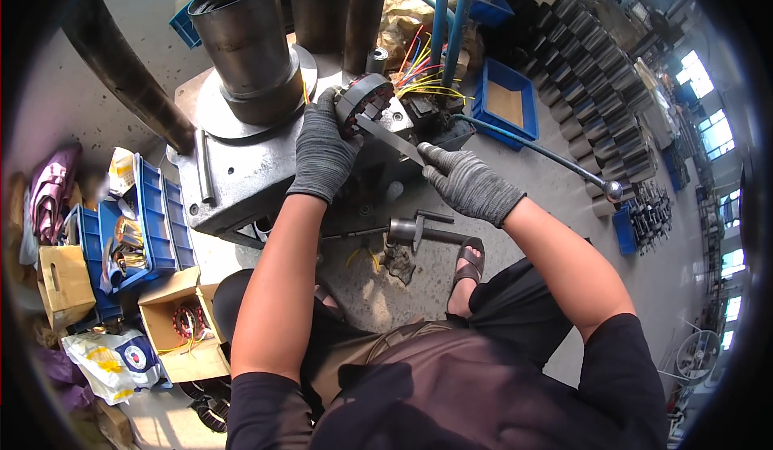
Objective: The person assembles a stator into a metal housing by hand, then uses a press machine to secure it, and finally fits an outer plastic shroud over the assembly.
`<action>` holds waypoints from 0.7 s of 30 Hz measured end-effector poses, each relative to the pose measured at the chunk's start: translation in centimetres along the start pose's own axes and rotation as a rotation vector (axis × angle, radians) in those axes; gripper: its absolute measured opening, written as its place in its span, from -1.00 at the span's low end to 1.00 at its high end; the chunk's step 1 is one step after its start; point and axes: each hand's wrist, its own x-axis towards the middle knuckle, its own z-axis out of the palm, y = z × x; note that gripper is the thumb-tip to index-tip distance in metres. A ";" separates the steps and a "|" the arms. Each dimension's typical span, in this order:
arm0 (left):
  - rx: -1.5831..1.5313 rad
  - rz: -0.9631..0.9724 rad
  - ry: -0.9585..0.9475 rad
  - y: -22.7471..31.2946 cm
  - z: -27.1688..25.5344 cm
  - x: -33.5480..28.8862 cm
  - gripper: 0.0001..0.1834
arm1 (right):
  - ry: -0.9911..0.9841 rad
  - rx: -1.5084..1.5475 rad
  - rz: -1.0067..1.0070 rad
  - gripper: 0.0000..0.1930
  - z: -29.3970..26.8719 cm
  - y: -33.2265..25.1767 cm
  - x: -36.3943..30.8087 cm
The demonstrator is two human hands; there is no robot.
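My left hand (pixel 324 150), in a grey knitted glove, is closed round the side of a motor stator (pixel 359 101), a dark ring with red parts inside and coloured wires behind it. My right hand (pixel 471 180), gloved likewise, grips the near end of a flat metal file (pixel 394 138). The file's far end meets the stator's open face; exactly where it touches inside is hard to make out. Both are held above the front right corner of a metal machine table (pixel 233 178). Yellow and red wires (pixel 423 80) fan out to the right of the stator.
Steel cylinders (pixel 241 43) stand on the table, between thick posts. A ball-ended lever (pixel 613 190) juts out right. Blue bins (pixel 506 104) and stacked metal tubes (pixel 600 100) lie beyond. At left are blue crates (pixel 153 225) and a carton (pixel 153 309) with a red-wound ring.
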 end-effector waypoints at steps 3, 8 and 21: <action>0.050 -0.022 0.034 0.1 0.3 -0.2 -0.09 | -0.026 -0.024 0.013 -0.52 -0.2 -0.6 -0.2; 0.020 -0.014 0.007 0.5 -0.1 -0.1 -0.16 | -0.108 0.054 -0.027 -0.51 -1.8 1.4 -1.6; 0.031 -0.111 -0.050 1.4 -0.5 0.3 -0.03 | -0.211 0.100 0.102 -0.53 -3.6 -0.1 -1.0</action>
